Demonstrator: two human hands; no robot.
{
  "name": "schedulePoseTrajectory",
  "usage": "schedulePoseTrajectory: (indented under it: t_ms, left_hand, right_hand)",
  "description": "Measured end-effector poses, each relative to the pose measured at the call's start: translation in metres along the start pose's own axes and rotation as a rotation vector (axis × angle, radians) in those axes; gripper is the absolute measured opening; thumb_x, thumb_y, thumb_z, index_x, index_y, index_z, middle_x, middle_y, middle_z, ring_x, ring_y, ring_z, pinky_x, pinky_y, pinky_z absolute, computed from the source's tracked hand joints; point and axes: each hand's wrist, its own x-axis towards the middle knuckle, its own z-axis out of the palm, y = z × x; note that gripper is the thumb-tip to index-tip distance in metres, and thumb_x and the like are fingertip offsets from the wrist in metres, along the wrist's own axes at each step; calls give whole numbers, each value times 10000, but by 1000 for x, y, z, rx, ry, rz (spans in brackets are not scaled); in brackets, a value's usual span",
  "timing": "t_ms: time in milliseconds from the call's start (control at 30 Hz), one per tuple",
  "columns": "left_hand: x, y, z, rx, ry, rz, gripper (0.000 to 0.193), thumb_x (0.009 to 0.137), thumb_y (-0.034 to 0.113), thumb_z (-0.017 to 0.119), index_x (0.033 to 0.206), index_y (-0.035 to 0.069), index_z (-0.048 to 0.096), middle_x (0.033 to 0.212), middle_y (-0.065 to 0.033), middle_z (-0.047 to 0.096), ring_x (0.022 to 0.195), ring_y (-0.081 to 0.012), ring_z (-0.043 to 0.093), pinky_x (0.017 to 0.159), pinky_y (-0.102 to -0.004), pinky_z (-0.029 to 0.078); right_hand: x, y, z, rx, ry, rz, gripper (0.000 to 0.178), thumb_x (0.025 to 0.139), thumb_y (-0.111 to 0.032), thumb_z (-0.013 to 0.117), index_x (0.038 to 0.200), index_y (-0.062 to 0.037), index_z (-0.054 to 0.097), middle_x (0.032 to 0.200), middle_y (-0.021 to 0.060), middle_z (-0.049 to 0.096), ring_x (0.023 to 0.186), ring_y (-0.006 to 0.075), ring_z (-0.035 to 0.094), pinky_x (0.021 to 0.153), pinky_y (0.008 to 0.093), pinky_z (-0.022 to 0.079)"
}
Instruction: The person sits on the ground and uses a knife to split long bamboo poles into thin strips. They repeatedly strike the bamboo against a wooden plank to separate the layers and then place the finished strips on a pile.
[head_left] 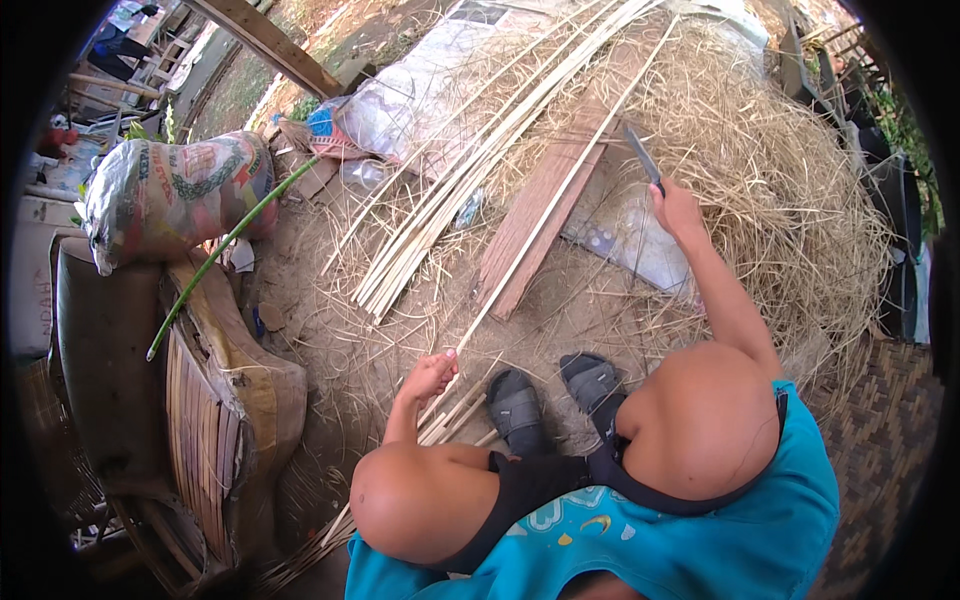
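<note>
I sit low with both knees raised and my feet in dark sandals (pixel 555 395) planted on the dirt ground (pixel 590 300). My left hand (pixel 432 375) is closed in a pinch on the near end of a long pale bamboo strip (pixel 540 225). The strip runs up and to the right from that hand, crosses a reddish wooden plank (pixel 540 215), and ends far out over the straw heap (pixel 790 200). As I judge it, holding the near end low keeps the strip steady and lined up in front of me, with the plank serving as a rest under its middle.

My right hand (pixel 678 210) is wrapped tight around the handle of a knife (pixel 642 155), blade pointing up and away from my body. The knife is raised just to the right of the strip, near it but not touching it. Holding the blade outward keeps the edge clear of my legs.

The strip therefore lies between my two hands: its near end is in the left one, and its far part passes just left of the right one.

A bundle of similar split strips (pixel 470 180) lies on the ground to the left of the plank, well apart from both hands. A green bamboo stem (pixel 225 245) leans against a filled printed sack (pixel 175 190) on my left, beside a woven basket (pixel 205 430).
</note>
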Motion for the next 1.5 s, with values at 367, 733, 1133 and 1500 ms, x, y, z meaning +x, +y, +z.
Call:
schedulePoseTrajectory:
  t_ms: [367,733,1133,1500]
  left_hand:
    - [-23,-76,-21,496,371,293,442,1052,357,510,855,-7,663,625,-84,554,626,-172,534,618,-349,441]
    - [-46,-111,-44,588,387,235,390,1044,331,510,903,-8,645,730,-184,648,679,-300,642,644,-427,483]
    - [-4,-22,20,1006,520,474,387,1069,374,400,999,34,571,771,-344,629,778,-540,626,700,-638,462]
    - [-8,-12,25,865,485,454,438,1068,353,437,888,-5,615,808,-305,625,814,-532,598,695,-591,451]
  right_hand:
    - [-64,-44,41,58,-128,-218,434,994,-471,555,1306,-170,575,894,228,693,844,440,686,757,536,556]
    - [-29,-22,13,80,0,-91,391,1016,-423,532,1243,-113,604,784,213,688,807,423,696,744,536,547]
    - [-5,8,-7,18,93,59,395,1015,-442,519,1236,-130,616,870,238,708,842,444,690,736,551,547]
    - [-105,-67,58,148,-181,-286,459,998,-471,545,1329,-157,598,905,233,695,858,440,689,770,543,562]
